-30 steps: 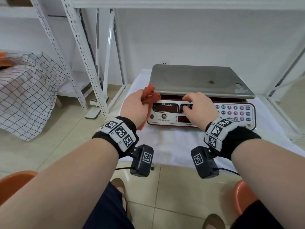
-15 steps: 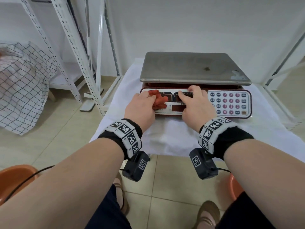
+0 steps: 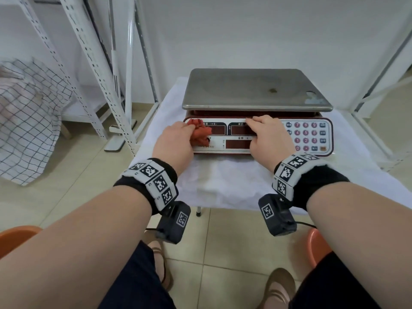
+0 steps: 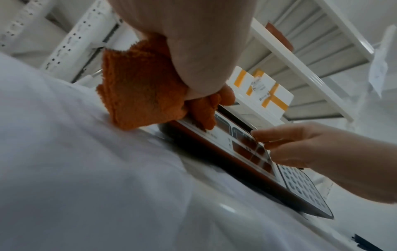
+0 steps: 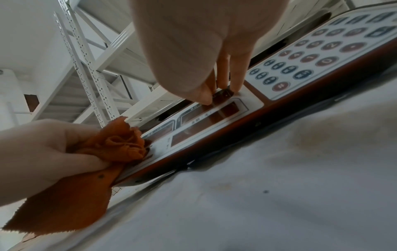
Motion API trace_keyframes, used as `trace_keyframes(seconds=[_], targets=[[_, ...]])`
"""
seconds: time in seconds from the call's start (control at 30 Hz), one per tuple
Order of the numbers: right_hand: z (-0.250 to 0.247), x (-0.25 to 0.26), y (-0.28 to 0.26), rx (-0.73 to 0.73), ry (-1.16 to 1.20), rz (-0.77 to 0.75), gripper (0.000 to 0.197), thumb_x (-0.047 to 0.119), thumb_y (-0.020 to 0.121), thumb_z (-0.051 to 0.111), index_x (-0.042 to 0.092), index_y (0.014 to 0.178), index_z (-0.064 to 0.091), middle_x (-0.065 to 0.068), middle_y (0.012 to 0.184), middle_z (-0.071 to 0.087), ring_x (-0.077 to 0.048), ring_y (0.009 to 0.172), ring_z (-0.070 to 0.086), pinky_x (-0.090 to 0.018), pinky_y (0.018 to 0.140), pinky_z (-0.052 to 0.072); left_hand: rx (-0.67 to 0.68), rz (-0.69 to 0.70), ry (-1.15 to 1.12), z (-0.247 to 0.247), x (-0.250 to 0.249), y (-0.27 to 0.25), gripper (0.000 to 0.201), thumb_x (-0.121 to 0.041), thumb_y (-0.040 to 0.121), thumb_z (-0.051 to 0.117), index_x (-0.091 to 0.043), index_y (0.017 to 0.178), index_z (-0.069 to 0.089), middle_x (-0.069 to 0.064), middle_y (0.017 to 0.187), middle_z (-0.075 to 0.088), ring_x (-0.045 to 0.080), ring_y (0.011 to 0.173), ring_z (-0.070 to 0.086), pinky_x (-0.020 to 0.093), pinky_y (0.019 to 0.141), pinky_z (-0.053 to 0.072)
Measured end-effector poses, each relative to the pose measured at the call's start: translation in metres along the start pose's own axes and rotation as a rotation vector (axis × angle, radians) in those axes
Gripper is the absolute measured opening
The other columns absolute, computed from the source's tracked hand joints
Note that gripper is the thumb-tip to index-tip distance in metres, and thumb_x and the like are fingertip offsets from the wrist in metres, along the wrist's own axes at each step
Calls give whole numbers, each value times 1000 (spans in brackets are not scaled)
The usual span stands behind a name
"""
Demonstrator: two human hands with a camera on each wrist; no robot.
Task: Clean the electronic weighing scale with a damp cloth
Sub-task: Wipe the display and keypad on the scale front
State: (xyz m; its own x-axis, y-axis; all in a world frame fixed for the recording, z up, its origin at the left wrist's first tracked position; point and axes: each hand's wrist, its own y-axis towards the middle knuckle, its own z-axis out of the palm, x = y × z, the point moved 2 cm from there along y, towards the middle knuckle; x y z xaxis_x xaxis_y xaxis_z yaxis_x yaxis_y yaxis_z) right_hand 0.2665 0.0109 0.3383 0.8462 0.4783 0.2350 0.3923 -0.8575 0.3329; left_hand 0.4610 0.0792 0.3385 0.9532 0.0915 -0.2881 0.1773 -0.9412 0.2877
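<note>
Bunching the orange cloth (image 3: 200, 135) in my left hand (image 3: 176, 143), I press it on the scale (image 3: 256, 112) display's left end; beside it, my right hand (image 3: 268, 139) lies flat-fingered, apparently steadying it.

Electronic weighing scale (image 3: 256, 94): steel platter above a red-edged white front panel with dark displays and keypad at right, flat. Damp cloth (image 3: 200, 134): orange, bunched, pressed onto scale panel's left end.

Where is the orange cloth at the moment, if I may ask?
In the head view, the orange cloth is bunched in the left hand on the scale panel's left end.
</note>
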Motion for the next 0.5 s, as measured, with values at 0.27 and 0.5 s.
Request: trace_keyframes(seconds=[0.27, 0.5], targets=[[-2, -3, -5, 0, 41, -56, 52, -6, 79, 48, 2, 130, 54, -18, 140, 47, -35, 125, 43, -34, 110, 23, 44, 95, 103, 22, -35, -8, 47, -6, 87, 43, -12, 133, 48, 7, 127, 52, 27, 116, 46, 33, 95, 39], [-7, -10, -7, 108, 121, -35, 56, -1, 83, 45, 11, 138, 48, -5, 147, 41, -23, 135, 33, -22, 110, 16, 157, 316, 59, 19, -41, -15, 44, -5, 88, 47, -16, 130, 55, 5, 130, 53, 26, 118, 45, 26, 101, 29]])
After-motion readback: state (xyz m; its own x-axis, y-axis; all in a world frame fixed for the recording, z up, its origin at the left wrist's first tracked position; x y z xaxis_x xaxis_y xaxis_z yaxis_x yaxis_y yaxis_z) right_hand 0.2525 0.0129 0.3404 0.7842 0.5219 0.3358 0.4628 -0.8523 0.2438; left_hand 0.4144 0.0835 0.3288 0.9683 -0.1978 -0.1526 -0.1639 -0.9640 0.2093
